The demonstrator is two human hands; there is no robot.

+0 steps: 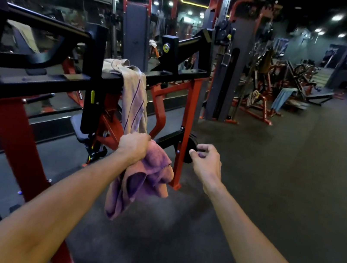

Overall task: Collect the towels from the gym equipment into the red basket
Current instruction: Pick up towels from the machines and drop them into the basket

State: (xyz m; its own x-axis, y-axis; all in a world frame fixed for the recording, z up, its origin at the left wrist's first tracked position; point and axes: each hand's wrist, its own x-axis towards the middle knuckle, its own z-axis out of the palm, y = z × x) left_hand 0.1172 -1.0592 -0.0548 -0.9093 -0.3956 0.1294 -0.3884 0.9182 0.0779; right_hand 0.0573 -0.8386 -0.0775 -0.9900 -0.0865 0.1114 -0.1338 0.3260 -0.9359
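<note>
A beige towel with purple stripes [135, 100] hangs over the black bar of a red and black weight machine [176, 79]. My left hand [134, 145] is shut on its lower part, and the bunched end [142, 178] droops below my fist. To the right, my right hand [205, 161] hovers with fingers loosely curled, holding nothing. A blue towel [283, 96] drapes over a machine farther back on the right. Another pale towel [25, 35] shows at the left, behind the frame. No red basket is in view.
The machine's red legs [184, 133] and a black weight plate [190, 150] stand just ahead of my hands. A cable tower [229, 60] rises behind. Dark rubber floor [284, 183] stretches to the right, with rows of red machines along the back.
</note>
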